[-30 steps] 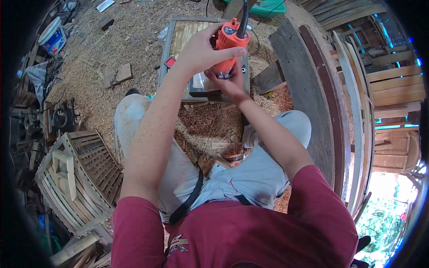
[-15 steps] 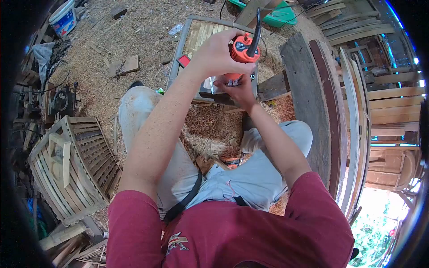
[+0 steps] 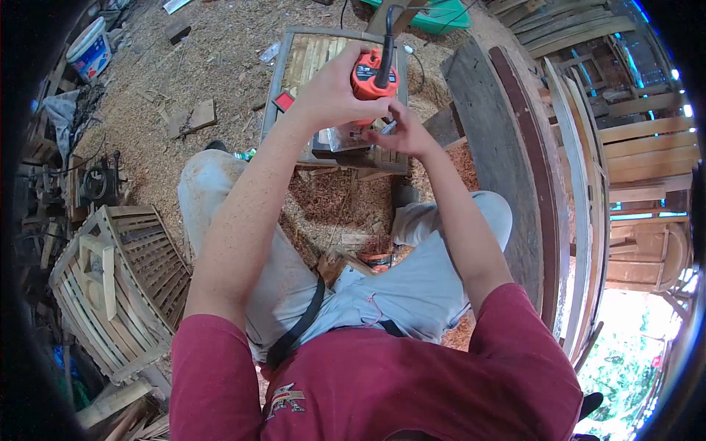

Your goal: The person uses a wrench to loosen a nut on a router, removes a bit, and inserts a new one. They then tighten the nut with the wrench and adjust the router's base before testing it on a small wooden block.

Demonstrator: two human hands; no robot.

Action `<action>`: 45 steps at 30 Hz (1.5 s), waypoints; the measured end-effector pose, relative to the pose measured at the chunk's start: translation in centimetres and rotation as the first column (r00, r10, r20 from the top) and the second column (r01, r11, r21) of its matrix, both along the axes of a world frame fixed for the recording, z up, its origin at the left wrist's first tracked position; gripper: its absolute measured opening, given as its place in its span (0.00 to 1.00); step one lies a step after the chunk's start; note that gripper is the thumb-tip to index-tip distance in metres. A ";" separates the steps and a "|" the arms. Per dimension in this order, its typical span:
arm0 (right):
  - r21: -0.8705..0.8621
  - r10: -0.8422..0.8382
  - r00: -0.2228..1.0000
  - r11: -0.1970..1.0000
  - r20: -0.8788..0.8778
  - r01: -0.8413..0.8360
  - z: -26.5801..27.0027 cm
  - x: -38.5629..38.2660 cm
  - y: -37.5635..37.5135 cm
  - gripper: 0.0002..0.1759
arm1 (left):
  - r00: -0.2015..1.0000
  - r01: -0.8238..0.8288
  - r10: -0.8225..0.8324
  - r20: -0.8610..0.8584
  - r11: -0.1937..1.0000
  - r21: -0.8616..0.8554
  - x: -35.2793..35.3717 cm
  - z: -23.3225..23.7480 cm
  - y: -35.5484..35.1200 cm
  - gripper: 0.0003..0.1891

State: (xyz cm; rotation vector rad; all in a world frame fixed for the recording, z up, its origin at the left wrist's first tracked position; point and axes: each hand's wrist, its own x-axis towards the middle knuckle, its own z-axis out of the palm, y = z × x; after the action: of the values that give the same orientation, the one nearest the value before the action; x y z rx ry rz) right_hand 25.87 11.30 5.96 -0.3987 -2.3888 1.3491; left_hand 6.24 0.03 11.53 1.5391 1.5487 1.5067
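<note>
An orange-red trim router (image 3: 373,77) with a black cord rising from its top stands over a small slatted wooden table. My left hand (image 3: 334,94) is wrapped round the router's body from the left. Below the body shows a clear plastic base (image 3: 346,138), partly hidden by my fingers. My right hand (image 3: 409,135) is beside the base on the right, thumb and fingers curled towards each other. A small shiny bit shows between them, too small to name. The wooden table (image 3: 276,110) has a red-framed object (image 3: 283,101) on its left edge.
Thick planks (image 3: 489,147) lean along my right side. A slatted wooden piece (image 3: 121,287) lies at the left, and a white-and-blue bucket (image 3: 90,50) stands at the far left. Wood shavings cover the floor. A green container (image 3: 437,18) sits beyond the table.
The view has shifted, so the router and table appear further left. My right hand has drawn slightly away from the router's lower part, and more of the clear base shows.
</note>
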 end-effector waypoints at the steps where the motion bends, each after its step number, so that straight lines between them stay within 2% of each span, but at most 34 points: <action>1: 0.061 0.086 0.990 0.995 -0.115 -0.080 -1.1 -0.4 0.6 0.36 | 1.000 0.012 -0.012 0.012 1.000 0.004 0.1 -0.1 0.0 0.38; 4: 0.183 0.097 0.991 0.980 -0.097 -0.078 -3.3 -0.9 1.5 0.38 | 0.999 0.038 -0.038 0.014 0.999 0.010 0.4 -0.6 0.2 0.35; 7: -0.072 0.028 0.997 0.997 0.074 -0.023 -4.1 -1.0 1.1 0.48 | 0.998 0.063 -0.063 0.006 0.998 0.019 0.4 -0.7 0.2 0.36; 10: -0.055 0.054 0.987 0.997 0.151 -0.046 -2.4 -1.3 0.6 0.46 | 0.998 0.068 -0.068 0.004 0.998 0.002 0.5 -0.6 0.1 0.36; 13: -0.059 0.062 0.991 0.997 0.116 -0.055 -2.8 -1.4 0.7 0.44 | 0.998 0.070 -0.070 0.007 0.998 0.001 0.6 -0.7 0.1 0.36; 19: -0.206 0.103 0.994 0.974 0.018 -0.098 -2.3 -1.6 0.0 0.36 | 0.995 0.098 -0.098 -0.003 0.992 0.080 1.2 -1.1 0.6 0.37; 25: -0.271 0.038 0.996 0.961 -0.075 -0.057 -1.3 -1.8 -1.4 0.30 | 0.995 0.102 -0.103 0.001 0.989 0.108 1.8 -0.9 0.5 0.38; 28: -0.132 0.004 0.988 0.991 -0.157 -0.025 -1.8 -2.3 -1.6 0.29 | 0.998 0.062 -0.063 0.003 0.990 0.123 2.2 -1.0 0.6 0.36; 33: -0.059 -0.035 0.983 0.998 -0.181 0.024 -1.6 -2.4 -2.0 0.31 | 1.000 -0.023 0.020 0.016 0.988 0.153 2.8 -0.9 0.7 0.29; 37: 0.002 -0.068 0.977 0.998 -0.204 0.070 -1.6 -2.4 -2.5 0.31 | 0.999 -0.039 0.036 0.023 0.985 0.167 3.1 -0.6 0.5 0.29; 39: -0.017 -0.080 0.971 0.997 -0.227 0.078 -1.2 -2.3 -2.9 0.31 | 0.999 -0.037 0.030 0.036 0.979 0.199 3.2 -0.7 0.5 0.29; 43: -0.100 -0.147 0.965 0.987 -0.218 0.128 -2.1 -2.5 -3.4 0.30 | 0.999 -0.033 0.027 0.041 0.988 0.154 3.3 -0.8 0.5 0.30; 45: 0.061 -0.195 0.939 0.973 -0.284 0.221 -2.2 -2.7 -3.9 0.31 | 0.998 -0.039 0.031 0.062 0.990 0.137 3.5 -1.0 0.6 0.30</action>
State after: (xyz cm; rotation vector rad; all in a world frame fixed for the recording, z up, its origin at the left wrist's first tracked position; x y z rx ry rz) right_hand 23.16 7.43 3.76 -0.3962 -2.1034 1.1156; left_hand 9.70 0.58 10.55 1.5342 1.4720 1.6951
